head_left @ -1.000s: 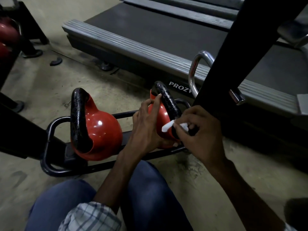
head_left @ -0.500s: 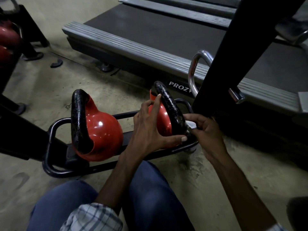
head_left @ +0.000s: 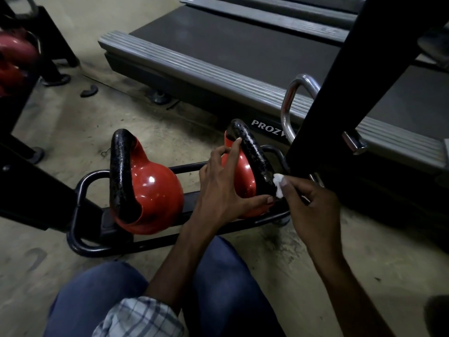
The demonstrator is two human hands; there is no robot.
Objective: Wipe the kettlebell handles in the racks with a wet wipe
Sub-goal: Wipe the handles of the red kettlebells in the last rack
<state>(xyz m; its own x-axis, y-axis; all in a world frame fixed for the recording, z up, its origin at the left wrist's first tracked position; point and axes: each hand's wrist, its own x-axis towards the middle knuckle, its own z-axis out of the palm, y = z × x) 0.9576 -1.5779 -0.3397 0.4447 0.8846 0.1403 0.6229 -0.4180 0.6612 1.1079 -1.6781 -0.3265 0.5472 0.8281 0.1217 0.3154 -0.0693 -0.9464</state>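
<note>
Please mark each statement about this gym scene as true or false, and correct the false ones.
1. The near rack holds a left kettlebell and a right kettlebell, both red. True.
2. The right hand presses a wipe on the right kettlebell's handle. True.
3. The left hand rests on the left kettlebell. False: it rests on the right kettlebell.
4. The wipe is blue. False: it is white.
5. A treadmill stands behind the rack. True.
</note>
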